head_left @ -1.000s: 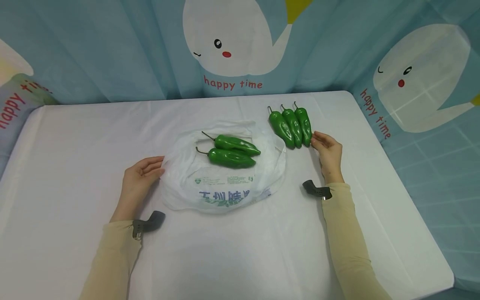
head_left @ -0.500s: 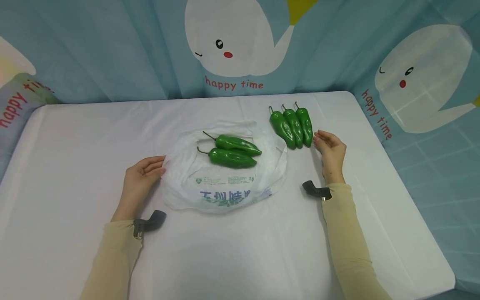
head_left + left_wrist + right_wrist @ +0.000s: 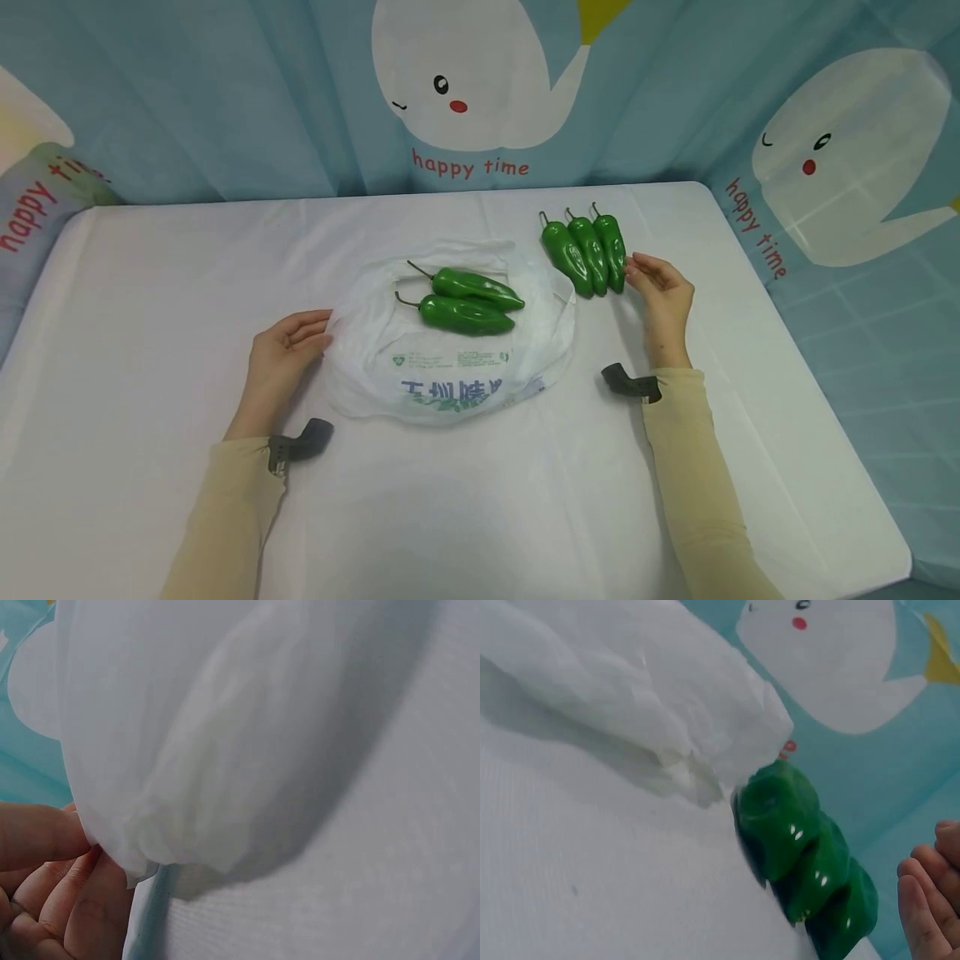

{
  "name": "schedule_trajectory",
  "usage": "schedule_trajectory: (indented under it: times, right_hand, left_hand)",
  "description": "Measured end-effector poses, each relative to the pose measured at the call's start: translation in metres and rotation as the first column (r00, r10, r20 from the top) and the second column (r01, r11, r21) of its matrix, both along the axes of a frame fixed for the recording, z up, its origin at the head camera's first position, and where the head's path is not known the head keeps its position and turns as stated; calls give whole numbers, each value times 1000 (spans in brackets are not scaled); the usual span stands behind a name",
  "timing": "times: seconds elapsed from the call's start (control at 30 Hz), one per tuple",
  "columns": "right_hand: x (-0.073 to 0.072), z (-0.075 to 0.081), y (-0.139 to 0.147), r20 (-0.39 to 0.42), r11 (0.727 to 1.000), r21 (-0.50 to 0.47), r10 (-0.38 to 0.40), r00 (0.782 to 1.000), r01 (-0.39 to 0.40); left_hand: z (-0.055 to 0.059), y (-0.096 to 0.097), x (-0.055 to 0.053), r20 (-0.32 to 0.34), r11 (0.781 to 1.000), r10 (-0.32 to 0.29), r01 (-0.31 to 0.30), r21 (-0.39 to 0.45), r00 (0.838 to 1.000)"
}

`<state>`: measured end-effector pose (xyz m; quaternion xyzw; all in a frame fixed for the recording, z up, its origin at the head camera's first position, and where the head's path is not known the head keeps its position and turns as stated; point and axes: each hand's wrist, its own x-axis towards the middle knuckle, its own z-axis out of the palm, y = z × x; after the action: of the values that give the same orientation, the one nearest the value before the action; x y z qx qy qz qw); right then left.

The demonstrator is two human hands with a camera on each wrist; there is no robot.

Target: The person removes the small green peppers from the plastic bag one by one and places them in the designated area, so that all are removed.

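A white plastic bag (image 3: 450, 396) with printed lettering lies flat on the table. Its left edge is pinched between the thumb and fingers of my left hand (image 3: 285, 350); the left wrist view shows the bag (image 3: 187, 772) lifted a little there. Two green peppers (image 3: 465, 317) lie on the bag, stems to the left. Beyond its upper right edge, three more green peppers (image 3: 588, 250) lie side by side, stems pointing away. My right hand (image 3: 663, 300) has loosely bent fingers right beside the rightmost pepper (image 3: 612, 246). In the right wrist view, the right hand (image 3: 934, 892) shows a gap to the peppers (image 3: 795, 832).
The table has a white cloth (image 3: 480, 517). A blue curtain (image 3: 262, 100) printed with white whales hangs along its back and right side. Dark wrist cameras (image 3: 303, 442) are strapped to both wrists.
My right hand has drawn slightly right from the rightmost pepper, then a little up and back beside it. The left hand keeps its pinch on the bag. The peppers stay in place.
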<state>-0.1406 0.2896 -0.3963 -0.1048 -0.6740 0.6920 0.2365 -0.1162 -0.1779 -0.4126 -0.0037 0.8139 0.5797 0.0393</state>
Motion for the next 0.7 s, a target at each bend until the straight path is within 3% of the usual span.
schedule_trajectory:
  times: [0.27,0.7]
  right_hand:
    - [3,10,-12,-36,998,-35,51,998,-53]
    - [9,17,-44,-35,975,53,217,976,-215]
  left_hand:
    - [-1,1,-1,0,1000,7,-7,7,1000]
    - [-1,-1,-1,-8,1000,2,-2,16,1000]
